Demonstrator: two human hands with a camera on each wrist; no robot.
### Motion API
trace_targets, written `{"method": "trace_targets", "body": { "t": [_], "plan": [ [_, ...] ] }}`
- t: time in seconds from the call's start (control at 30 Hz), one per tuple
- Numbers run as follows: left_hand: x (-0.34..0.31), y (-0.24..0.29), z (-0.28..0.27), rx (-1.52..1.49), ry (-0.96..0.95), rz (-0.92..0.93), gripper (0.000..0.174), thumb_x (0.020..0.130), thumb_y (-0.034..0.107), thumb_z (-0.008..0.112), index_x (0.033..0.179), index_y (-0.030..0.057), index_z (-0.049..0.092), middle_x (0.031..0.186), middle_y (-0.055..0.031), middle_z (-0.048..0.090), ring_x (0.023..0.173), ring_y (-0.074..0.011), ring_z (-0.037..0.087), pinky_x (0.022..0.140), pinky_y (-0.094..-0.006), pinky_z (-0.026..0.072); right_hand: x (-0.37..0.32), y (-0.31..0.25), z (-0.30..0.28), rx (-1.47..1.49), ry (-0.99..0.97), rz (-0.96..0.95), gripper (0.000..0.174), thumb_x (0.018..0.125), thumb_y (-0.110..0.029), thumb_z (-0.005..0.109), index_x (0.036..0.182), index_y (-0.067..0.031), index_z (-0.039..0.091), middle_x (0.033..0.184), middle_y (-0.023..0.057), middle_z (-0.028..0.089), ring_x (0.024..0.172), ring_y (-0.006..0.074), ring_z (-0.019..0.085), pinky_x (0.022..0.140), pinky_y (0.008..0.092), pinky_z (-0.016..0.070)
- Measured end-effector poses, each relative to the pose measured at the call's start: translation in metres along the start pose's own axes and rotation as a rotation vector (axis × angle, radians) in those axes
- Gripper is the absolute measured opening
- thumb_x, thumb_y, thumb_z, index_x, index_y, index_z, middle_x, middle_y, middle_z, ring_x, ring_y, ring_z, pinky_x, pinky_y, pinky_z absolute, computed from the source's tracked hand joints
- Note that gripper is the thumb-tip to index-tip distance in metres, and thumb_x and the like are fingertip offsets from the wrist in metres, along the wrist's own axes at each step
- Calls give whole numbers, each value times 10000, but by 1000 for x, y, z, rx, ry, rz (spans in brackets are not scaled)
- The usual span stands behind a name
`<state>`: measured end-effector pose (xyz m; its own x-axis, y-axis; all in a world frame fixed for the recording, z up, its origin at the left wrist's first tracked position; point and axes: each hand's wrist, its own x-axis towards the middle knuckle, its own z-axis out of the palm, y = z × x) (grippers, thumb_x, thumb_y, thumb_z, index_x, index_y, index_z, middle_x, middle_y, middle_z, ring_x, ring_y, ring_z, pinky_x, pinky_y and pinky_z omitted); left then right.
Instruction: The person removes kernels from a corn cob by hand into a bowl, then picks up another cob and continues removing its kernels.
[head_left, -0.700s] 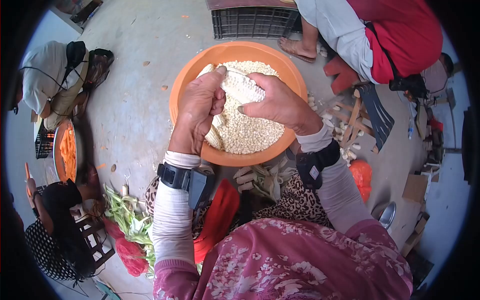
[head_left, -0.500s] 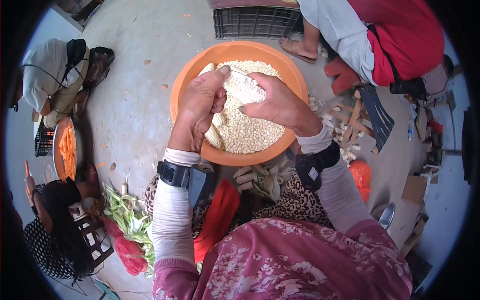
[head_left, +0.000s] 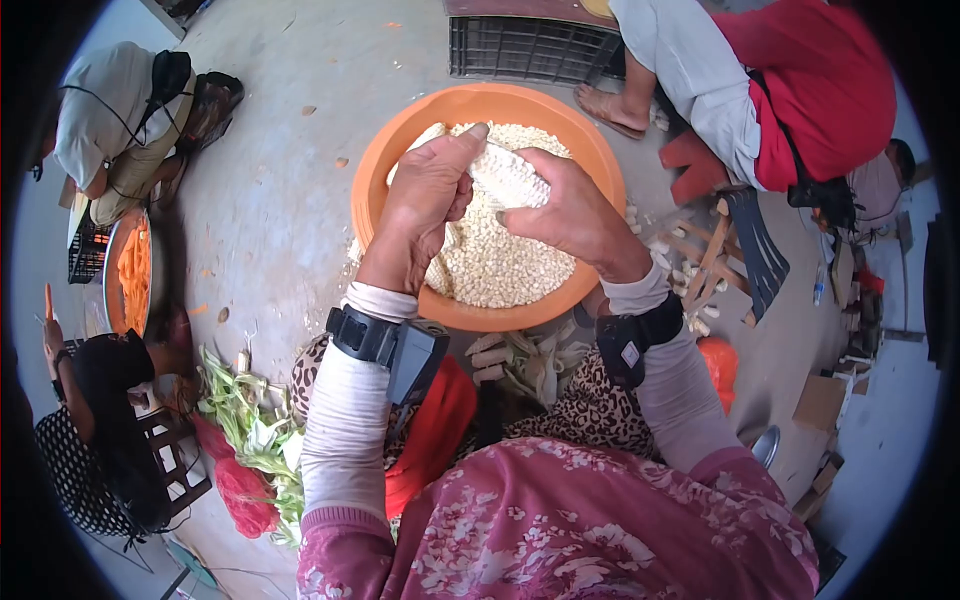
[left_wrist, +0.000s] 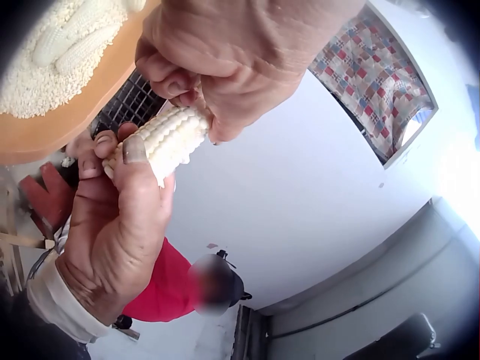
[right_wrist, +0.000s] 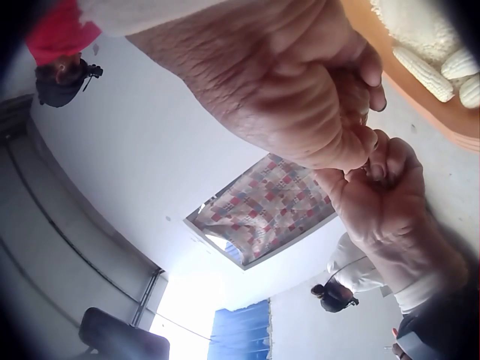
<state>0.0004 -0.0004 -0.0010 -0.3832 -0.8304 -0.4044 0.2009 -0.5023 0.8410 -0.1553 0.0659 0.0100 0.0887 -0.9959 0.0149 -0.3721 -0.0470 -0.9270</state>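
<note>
Hovering over the orange plastic basin, your right hand grips and your left hand pinches opposite ends of one white corncob: likely light, stiff, best held endwise (its kernels may shed).

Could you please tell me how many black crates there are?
2: the far crate beyond the orange basin, and the left crate beside the round pan. Others may be hidden.

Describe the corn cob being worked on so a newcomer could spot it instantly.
Find the big orange basin of loose pale kernels. Above it, the left hand and right hand grip a whitish corn cob. The other cobs lie in the basin, unheld.
</note>
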Motion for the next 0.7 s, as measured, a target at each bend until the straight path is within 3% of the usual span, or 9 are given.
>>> {"method": "trace_targets", "body": {
  "t": [0.3, 0.4, 0.47, 0.57, 0.7],
  "plan": [
    [-1, -1, -1, 9, 1, 16, 299, 839, 340, 689, 701, 114, 549, 542, 58, 429, 423, -36, 359, 380, -193, 243, 1, 2, 5, -141, 28, 11, 527, 645, -104, 628, 1136, 56, 522, 995, 212, 613, 924, 290, 604, 830, 337, 457],
    [-3, -1, 1, 11, -20, 42, 322, 853, 383, 663, 771, 90, 559, 568, 44, 440, 443, -41, 366, 391, -187, 247, 2, 0, 2, -154, 61, -2, 521, 649, -96, 634, 1132, 60, 519, 977, 188, 618, 905, 251, 608, 814, 322, 460],
    [-6, -1, 2, -106, -41, 57, 387, 892, 442, 583, 858, 58, 560, 595, 25, 448, 473, -47, 382, 407, -183, 253, 2, -4, -3, 9, 23, -10, 501, 665, -97, 650, 1126, 52, 525, 965, 141, 620, 890, 182, 595, 797, 289, 458],
    [-10, 5, -1, -278, -130, 52, 413, 936, 449, 495, 945, 41, 560, 607, 12, 448, 489, -54, 386, 419, -184, 255, 0, -10, -9, 251, -39, 55, 485, 688, -113, 657, 1128, 44, 529, 971, 89, 612, 888, 118, 566, 783, 260, 452],
    [-10, 5, -9, -269, -289, 72, 401, 953, 403, 468, 1075, 30, 551, 620, 18, 438, 476, -62, 341, 417, -192, 240, -4, -12, -13, 379, -88, 69, 483, 700, -124, 657, 1136, 41, 530, 983, 64, 601, 883, 97, 551, 776, 247, 448]
  ]
}}
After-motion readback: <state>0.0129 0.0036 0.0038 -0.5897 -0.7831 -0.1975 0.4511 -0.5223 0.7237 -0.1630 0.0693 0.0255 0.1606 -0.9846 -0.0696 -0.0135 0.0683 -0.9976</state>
